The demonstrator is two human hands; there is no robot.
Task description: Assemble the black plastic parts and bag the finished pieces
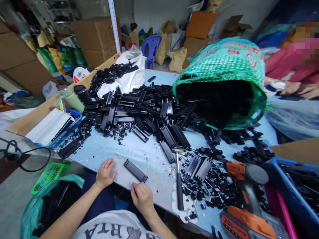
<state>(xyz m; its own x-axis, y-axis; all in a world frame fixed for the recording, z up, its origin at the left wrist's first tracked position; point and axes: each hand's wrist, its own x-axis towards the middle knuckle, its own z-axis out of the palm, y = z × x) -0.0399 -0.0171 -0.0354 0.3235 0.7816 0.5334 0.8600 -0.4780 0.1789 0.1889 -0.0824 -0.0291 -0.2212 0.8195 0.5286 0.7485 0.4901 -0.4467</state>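
Observation:
A long black plastic comb-like strip (pixel 136 170) lies slantwise on the light blue table (pixel 139 149) near its front edge. My left hand (pixel 106 173) rests on the table just left of the strip, fingers loosely spread and holding nothing. My right hand (pixel 142 196) sits curled at the table edge below the strip's near end, its fingers bent together by the strip; whether it grips anything is hidden.
A big heap of black strips (pixel 139 111) covers the table's middle, spilling from a green woven sack (pixel 224 69). A hammer (pixel 178 179) lies right of my hands, an orange cordless drill (pixel 246 199) further right. Two bottles (pixel 72 98) stand at left. Another person's hands (pixel 296 88) work at far right.

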